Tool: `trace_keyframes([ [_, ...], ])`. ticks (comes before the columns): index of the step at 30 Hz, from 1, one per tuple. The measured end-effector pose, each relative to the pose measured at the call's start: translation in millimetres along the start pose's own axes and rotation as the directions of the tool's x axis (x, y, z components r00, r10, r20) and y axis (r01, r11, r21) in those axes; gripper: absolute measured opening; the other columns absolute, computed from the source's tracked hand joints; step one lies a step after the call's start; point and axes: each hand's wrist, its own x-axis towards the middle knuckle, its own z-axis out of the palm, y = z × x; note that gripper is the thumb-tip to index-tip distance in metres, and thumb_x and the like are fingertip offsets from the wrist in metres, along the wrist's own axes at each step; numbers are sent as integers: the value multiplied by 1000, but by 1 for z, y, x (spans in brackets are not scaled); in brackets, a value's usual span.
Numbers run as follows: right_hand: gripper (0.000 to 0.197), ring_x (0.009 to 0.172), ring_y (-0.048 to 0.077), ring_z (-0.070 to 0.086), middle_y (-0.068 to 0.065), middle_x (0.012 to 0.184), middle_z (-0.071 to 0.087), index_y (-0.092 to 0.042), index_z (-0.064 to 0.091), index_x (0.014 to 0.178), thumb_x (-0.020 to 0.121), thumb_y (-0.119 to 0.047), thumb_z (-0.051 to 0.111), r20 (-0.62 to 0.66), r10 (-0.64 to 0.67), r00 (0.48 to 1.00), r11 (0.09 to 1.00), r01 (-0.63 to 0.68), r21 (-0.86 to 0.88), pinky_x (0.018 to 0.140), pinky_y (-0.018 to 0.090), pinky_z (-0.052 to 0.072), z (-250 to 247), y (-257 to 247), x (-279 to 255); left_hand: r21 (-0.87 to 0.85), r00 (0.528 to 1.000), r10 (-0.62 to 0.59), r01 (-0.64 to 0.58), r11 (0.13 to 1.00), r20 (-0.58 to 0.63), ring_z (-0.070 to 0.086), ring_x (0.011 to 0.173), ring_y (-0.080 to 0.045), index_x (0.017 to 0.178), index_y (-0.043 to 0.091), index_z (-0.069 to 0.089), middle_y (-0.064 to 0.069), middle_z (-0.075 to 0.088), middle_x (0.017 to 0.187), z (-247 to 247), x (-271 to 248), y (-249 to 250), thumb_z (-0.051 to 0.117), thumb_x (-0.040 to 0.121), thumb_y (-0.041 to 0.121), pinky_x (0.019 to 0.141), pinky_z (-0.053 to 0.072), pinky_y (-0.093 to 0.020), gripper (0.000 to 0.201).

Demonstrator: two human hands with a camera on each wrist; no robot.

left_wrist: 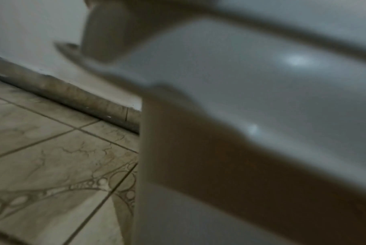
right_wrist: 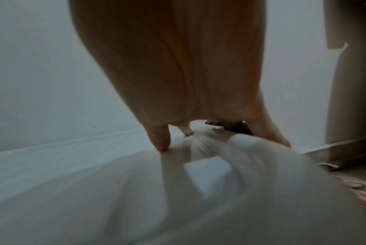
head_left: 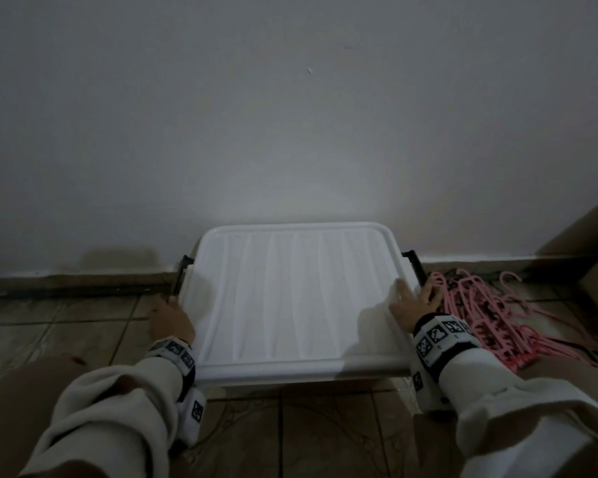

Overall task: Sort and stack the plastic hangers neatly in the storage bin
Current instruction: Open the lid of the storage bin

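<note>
Plastic lid (head_left: 290, 291) looks light, slightly flexible; your right hand (head_left: 411, 301) clamps its edge, left hand (head_left: 171, 317) grip unclear.

White-lidded storage bin (head_left: 290, 298) against wall; pink hangers (head_left: 491, 315) heaped beside it.
</note>
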Motion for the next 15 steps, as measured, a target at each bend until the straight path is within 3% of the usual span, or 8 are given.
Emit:
trace_keyframes([
  [4,69,141,42,-13,19,153,-20,-25,-3,148,96,-41,39,-23,31,999,999,-30,19,116,54,6,0,0,-2,16,988,-155,155,988,2,37,126,-46,142,-9,17,-32,25,145,-1,-1,1,35,97,8,101,34,-50,52],
  [7,74,142,40,-10,18,154,-15,-17,-4,149,96,-41,41,-64,39,997,999,-37,34,117,50,8,2,2,-6,160,999,27,-33,987,38,41,122,-42,136,-5,31,-29,34,139,-2,-10,-2,37,98,16,99,36,-45,44],
  [10,75,142,39,-7,19,154,-13,-15,-3,149,95,-41,42,-63,28,998,999,-27,31,117,49,8,1,1,-7,152,969,201,-223,963,146,49,110,-40,132,0,34,-25,44,127,-1,-21,-1,39,98,23,88,41,-46,41],
  [15,74,144,33,-8,13,156,-10,-12,-7,148,96,-42,37,-30,20,999,1000,-20,-22,118,45,7,3,2,-9,216,955,213,-257,942,208,52,107,-40,134,5,31,-24,48,122,-9,-23,-6,31,100,21,88,42,-46,38],
])
